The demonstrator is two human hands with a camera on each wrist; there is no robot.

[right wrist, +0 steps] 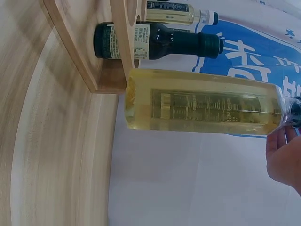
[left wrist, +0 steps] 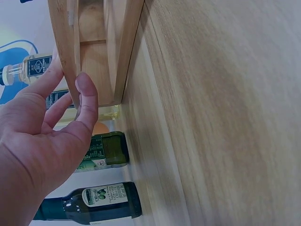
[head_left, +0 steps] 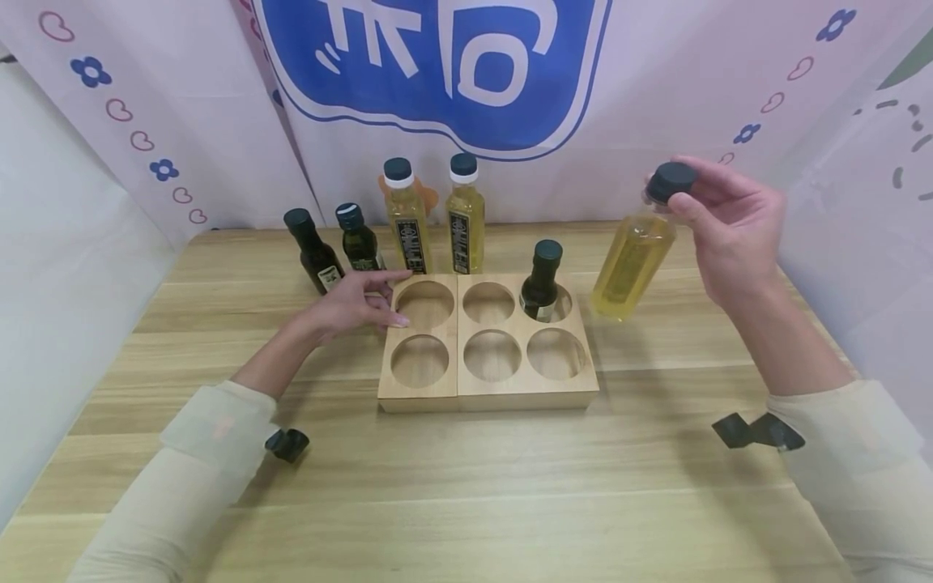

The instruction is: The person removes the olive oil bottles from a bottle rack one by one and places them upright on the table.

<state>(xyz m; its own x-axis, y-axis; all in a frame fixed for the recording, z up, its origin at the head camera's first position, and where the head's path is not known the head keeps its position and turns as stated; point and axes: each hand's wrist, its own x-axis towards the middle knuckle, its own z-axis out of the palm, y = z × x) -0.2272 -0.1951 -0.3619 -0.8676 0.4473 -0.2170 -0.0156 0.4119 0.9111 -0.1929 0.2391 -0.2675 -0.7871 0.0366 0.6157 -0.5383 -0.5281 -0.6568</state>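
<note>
By its dark cap and neck, my right hand (head_left: 739, 227) holds a clear square-sided bottle of yellow oil (head_left: 632, 263), tilted and lifted just right of a wooden bottle rack (head_left: 457, 356). The lower end of this oil bottle (right wrist: 202, 101) is beside the rack in the right wrist view. My left hand (head_left: 357, 304) pinches the rack's left edge at the top board, with the thumb (left wrist: 84, 87) on the near side and other fingers partly hidden behind the board. A dark green bottle (head_left: 539, 283) stands in the rack's back right hole.
Two dark bottles, one tall (head_left: 313, 247) and one shorter (head_left: 359, 239), stand behind my left hand. Two yellow oil bottles (head_left: 408, 223) with white collars stand behind the rack. A printed cloth (head_left: 219, 121) hangs at the back of the wooden table (head_left: 466, 486).
</note>
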